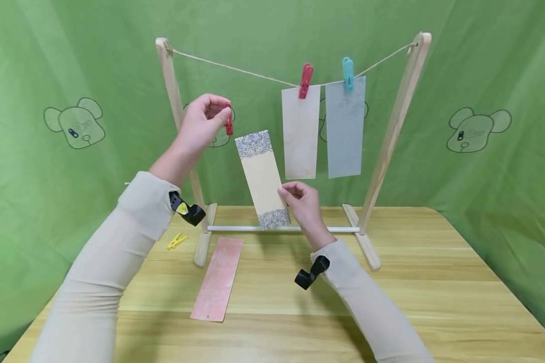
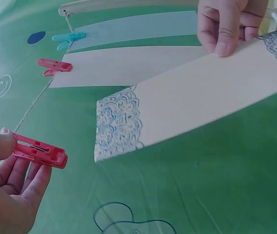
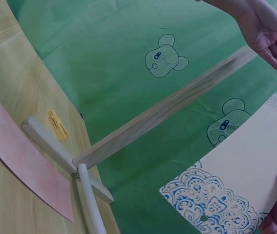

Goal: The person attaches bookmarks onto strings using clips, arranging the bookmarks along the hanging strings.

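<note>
Between thumb and fingers, my left hand (image 1: 205,121) pinches a red clothespin (image 1: 229,121), held up left of the hanging cards and below the string (image 1: 236,69). My right hand (image 1: 303,201) pinches the right edge of a cream bookmark card (image 1: 262,176) with blue lace patterns at both ends. The card tilts in the air, its top end below the string. In the left wrist view, the clothespin (image 2: 41,150) is apart from the card (image 2: 192,95). A pale card (image 1: 300,136) hangs from a red clothespin (image 1: 306,81), beside a grey-blue card (image 1: 345,131) under a blue clothespin (image 1: 348,74).
A wooden stand has a left post (image 1: 174,85), a right post (image 1: 395,131) and a white lower bar (image 1: 236,229). On the wooden table (image 1: 418,292) lie a pink card (image 1: 218,280) and a yellow clothespin (image 1: 177,241). Green cloth (image 1: 495,60) hangs behind.
</note>
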Demonstrator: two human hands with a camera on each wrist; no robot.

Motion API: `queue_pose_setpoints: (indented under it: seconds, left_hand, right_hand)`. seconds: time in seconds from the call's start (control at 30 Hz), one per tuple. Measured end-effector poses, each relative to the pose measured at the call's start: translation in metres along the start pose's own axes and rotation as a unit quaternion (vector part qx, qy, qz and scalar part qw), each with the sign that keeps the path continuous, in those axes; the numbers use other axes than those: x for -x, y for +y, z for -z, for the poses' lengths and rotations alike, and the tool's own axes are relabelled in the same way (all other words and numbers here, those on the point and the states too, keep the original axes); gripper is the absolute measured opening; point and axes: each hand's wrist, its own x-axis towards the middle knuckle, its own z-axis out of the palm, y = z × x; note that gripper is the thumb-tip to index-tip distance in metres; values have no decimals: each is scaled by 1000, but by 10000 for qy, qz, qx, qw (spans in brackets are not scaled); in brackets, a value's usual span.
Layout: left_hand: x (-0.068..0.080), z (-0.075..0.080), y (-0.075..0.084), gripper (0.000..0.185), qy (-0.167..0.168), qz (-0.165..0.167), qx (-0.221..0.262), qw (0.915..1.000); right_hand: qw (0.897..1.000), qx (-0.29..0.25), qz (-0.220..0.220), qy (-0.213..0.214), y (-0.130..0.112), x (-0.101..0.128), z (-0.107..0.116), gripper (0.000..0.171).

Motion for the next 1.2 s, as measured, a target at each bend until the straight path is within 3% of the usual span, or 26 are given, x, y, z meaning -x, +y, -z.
queue_pose_setpoints:
  seconds: [0.37, 0.63, 0.83, 1.2]
  left_hand:
    - [-19, -9, 29, 9, 549, 72, 484, 9973]
    - [-25, -20, 46, 9, 472, -267, 829, 9951]
    - [-30, -25, 56, 8, 748, -495, 1058, 9903]
    - [-48, -21, 76, 8, 764, -304, 1351, 9874]
  right_hand:
    - [9989, -383, 176, 182, -14, -8, -4, 17]
    - [9976, -560, 287, 306, -22, -12, -7, 16]
    - [9964, -715, 307, 335, -24, -15, -12, 17]
    - [9938, -835, 568, 471, -29, -22, -13, 17]
